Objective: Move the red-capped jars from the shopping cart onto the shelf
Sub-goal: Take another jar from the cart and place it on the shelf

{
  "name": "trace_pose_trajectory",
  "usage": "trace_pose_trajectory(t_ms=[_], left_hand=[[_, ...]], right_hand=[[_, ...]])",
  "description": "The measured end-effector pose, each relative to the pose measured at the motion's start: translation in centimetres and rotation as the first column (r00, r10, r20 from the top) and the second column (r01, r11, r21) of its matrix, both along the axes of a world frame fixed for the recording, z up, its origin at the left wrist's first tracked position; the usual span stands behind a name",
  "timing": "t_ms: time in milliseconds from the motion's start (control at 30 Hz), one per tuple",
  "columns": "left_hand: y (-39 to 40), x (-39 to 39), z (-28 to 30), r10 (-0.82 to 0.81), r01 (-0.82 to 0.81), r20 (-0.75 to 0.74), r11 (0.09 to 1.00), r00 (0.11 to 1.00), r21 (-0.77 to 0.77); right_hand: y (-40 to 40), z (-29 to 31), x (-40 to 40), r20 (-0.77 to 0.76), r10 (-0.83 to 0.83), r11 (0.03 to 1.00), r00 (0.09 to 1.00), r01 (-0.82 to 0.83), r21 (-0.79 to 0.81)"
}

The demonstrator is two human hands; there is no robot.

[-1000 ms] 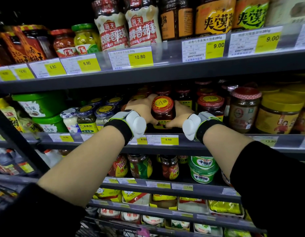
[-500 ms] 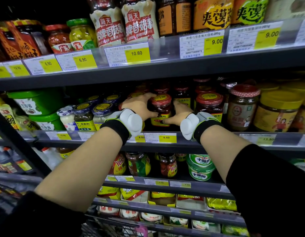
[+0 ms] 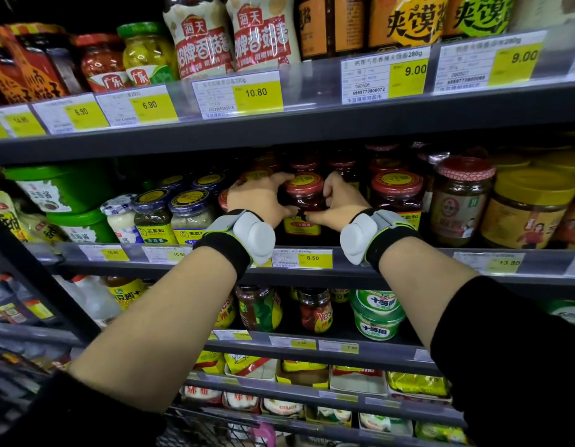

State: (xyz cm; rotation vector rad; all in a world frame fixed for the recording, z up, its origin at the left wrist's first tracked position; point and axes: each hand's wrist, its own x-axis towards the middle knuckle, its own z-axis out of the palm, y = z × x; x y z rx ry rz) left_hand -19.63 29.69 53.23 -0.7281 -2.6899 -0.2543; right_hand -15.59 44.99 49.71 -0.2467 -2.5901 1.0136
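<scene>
Pushed further back since a second ago, red-capped glass jar [image 3: 304,201] stands upright on the grey metal shelf [image 3: 408,262], left hand [image 3: 258,201] and right hand [image 3: 339,204] curled round its sides, thumbs meeting in front; another red-capped jar [image 3: 396,198] just beside, dark headroom above.

Tightly packed middle shelf [image 3: 312,272]: red-capped jar [image 3: 304,201] hemmed in by left hand [image 3: 260,201] and right hand [image 3: 339,204], thumbs almost meeting in front. Just beside on the right, another red-capped jar [image 3: 396,198]; further right, a cloth-topped jar [image 3: 462,201]. On the left, blue-lidded jars [image 3: 170,214] near. More red caps crowded behind. Low overhead clearance under the upper shelf [image 3: 312,124]. Open approach only from the front, between the forearms.
</scene>
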Motion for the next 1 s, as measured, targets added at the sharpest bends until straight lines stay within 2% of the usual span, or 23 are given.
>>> trace_pose_trajectory(t_ms=[133,367,533,667,833,1000], left_hand=[[0.2,-0.3,-0.4,0.014,-0.014,-0.020,1.000,1.000,-0.013],[0.5,-1.0,-0.3,0.030,-0.032,-0.025,0.997,0.999,-0.064],[0.5,-1.1,-0.2,0.040,-0.042,-0.018,0.995,0.999,-0.093],[1.2,-1.1,0.1,0.091,-0.091,-0.001,0.989,0.996,-0.120],[2.0,-1.3,0.1,0.127,-0.128,-0.019,0.968,0.992,-0.215],[3.0,-1.3,0.6,0.190,-0.183,0.001,0.945,0.982,-0.272]], right_hand=[[0.1,-0.1,-0.2,0.022,0.013,0.999,1.000,-0.014,0.041],[-0.1,0.2,-0.4,0.154,0.055,0.992,0.987,-0.072,0.105],[0.0,0.0,-0.2,0.173,0.123,0.989,0.977,-0.135,0.062],[0.3,-0.4,-0.8,0.131,0.071,0.995,0.989,-0.080,0.064],[0.5,-0.6,-1.1,0.162,0.041,0.989,0.986,-0.063,0.132],[0.5,-0.8,-1.1,0.121,0.100,0.993,0.988,-0.106,0.051]])
